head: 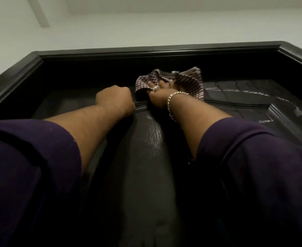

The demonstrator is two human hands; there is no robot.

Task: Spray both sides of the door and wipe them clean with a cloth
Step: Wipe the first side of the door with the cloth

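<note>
- Right hand point(160, 95) presses the cloth point(182, 81) flat-fingered on the door point(143, 157) near its top, to wipe wet streaks
- Left hand point(115, 98), fingers curled into an empty fist, leans on the door, likely steadying the reach
</note>
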